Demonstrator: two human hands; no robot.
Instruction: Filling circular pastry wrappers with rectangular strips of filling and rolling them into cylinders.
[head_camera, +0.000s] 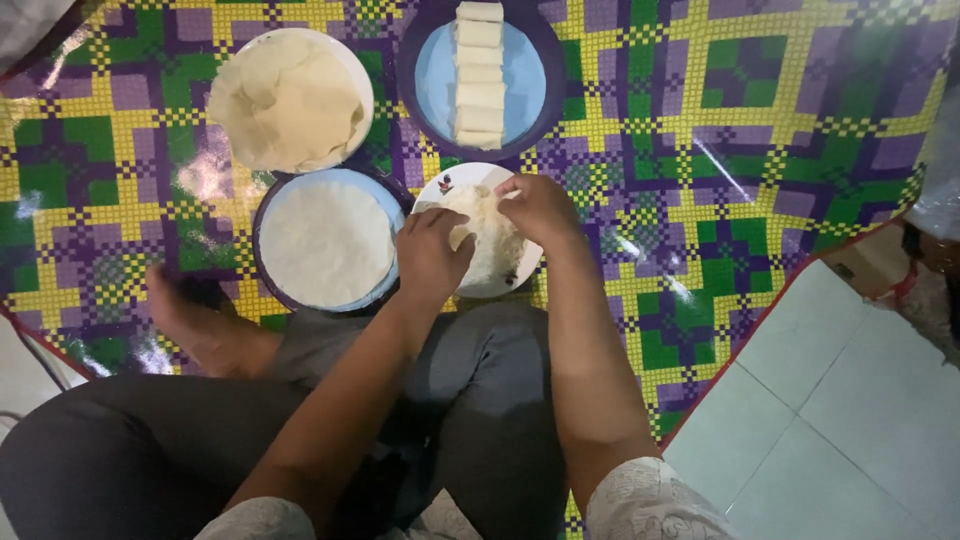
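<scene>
Both hands worked a pale wrapper on a small plate on the mat: left hand pressing its near-left edge, right hand seemingly pinching the far edge. Finished rolls lay farther off.

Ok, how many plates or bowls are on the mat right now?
4: white bowl of wrappers top left, blue plate with rolls top centre, blue-rimmed plate of white powder, small white plate under both hands. More may lie outside the frame.
</scene>
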